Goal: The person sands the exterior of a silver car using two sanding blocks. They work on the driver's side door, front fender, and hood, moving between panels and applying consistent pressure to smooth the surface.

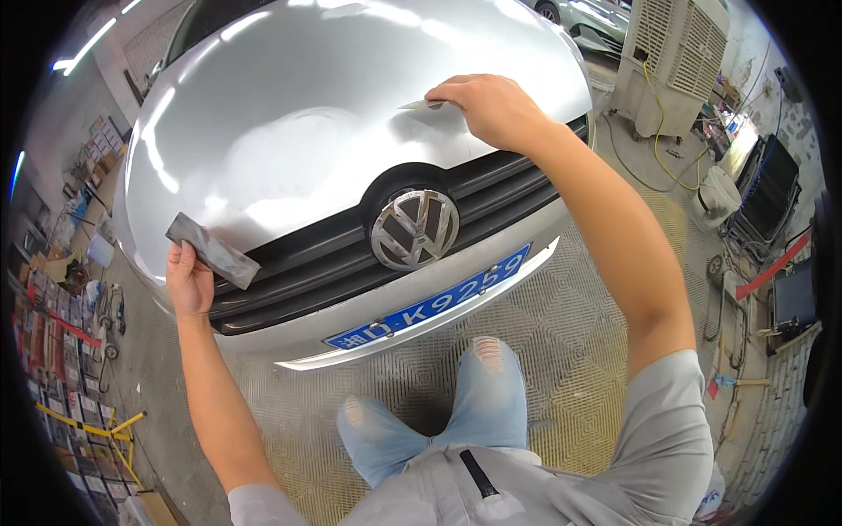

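A silver car hood point(342, 70) spreads out in front of me, with a dull, pale patch point(285, 145) left of its middle. At the hood's front left corner, my left hand point(188, 282) is closed on the lower end of a dark grey rectangular plate point(213, 250), whose face carries pale smears. On the right part of the hood, my right hand point(493, 110) pinches a thin, flat scraper point(423, 105). The scraper's edge lies at or just above the paint; I cannot tell whether it touches. My fingers hide part of it.
Below the hood are a black grille point(307, 263), a round chrome emblem point(414, 230) and a blue licence plate point(430, 298). A large air cooler point(671, 61) stands at the far right, near a white bucket point(717, 195) and a yellow cord point(656, 131). Cluttered shelves point(66, 351) line the left.
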The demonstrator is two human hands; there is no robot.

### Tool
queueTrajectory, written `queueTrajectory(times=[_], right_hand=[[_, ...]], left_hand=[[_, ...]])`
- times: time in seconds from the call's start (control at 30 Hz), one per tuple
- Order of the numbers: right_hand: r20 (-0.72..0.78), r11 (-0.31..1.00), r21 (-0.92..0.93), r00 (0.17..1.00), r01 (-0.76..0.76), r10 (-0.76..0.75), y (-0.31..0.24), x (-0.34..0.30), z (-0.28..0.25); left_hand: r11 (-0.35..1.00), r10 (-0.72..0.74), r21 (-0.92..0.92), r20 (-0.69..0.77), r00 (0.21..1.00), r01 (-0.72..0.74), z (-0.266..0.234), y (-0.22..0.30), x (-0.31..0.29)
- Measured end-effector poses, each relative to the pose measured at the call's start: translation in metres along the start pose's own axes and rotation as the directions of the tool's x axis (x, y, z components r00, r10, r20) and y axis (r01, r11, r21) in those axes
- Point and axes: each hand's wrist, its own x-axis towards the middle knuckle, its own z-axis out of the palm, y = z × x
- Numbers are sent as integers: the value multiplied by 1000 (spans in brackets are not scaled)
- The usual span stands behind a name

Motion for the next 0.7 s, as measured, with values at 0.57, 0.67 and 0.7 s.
queueTrajectory(times=[0.57,0.67,0.7], right_hand=[[-83,998,40,995,-49,52,-4,-13,14],[-104,998,48,993,-47,52,-7,-10,26],[-129,998,58,991,-32,39,-11,-17,31]], left_hand=[[995,-98,-16,-26,995,98,-14,-2,9],[997,-82,-8,-6,997,82,-14,-2,8],[997,-79,2,-7,997,79,-14,-2,8]])
